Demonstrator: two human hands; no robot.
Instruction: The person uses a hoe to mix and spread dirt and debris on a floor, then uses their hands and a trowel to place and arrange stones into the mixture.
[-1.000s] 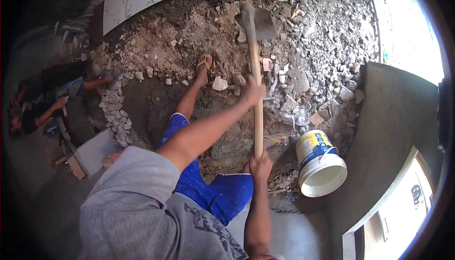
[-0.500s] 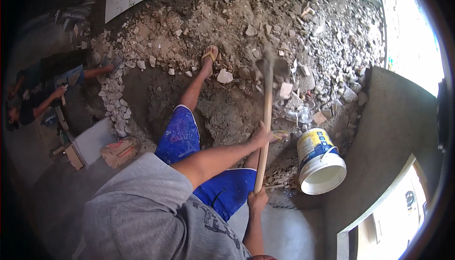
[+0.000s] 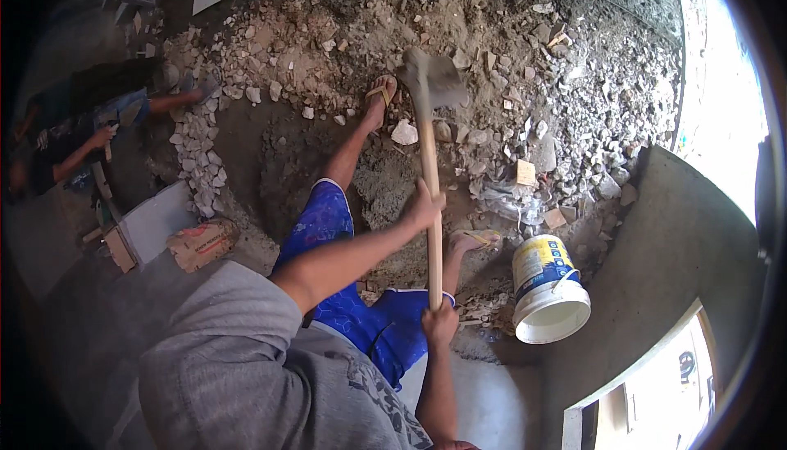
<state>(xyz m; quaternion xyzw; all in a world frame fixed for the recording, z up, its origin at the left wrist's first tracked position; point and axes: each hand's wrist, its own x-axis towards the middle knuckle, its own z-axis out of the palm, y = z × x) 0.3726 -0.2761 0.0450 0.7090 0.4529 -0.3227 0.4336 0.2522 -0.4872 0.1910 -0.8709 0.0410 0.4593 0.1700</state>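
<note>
The person stands astride a patch of dug-up earth, both hands wrapped round the long wooden handle of a hoe (image 3: 429, 196). The left hand (image 3: 425, 206) is closed about the shaft roughly halfway along, fingers curled right over the wood, the arm reaching out from a grey sleeve (image 3: 215, 352). The right hand (image 3: 440, 324) grips the very butt of the handle, fist tight, close in front of the blue shorts (image 3: 344, 286). The handle runs nearly straight away from the body, and the dark metal blade (image 3: 430, 79) sits at the far end over the loose soil and rubble (image 3: 525, 81), just beside the person's left foot in a yellow sandal (image 3: 382, 96); whether the blade touches the ground or hangs just above it, I cannot tell. A pale stone (image 3: 404, 132) lies close by the handle, near that foot. The right foot, also in a sandal (image 3: 474, 240), is planted near the shaft lower down. To the right, next to a grey concrete wall (image 3: 680, 229), stands a white bucket (image 3: 549, 290) with a yellow and blue label, open end tipped toward the viewer. On the left, well apart, another person (image 3: 82, 134) crouches on the floor, and a crumpled paper sack (image 3: 201, 243) lies beside a flat pale tile (image 3: 152, 225).
</note>
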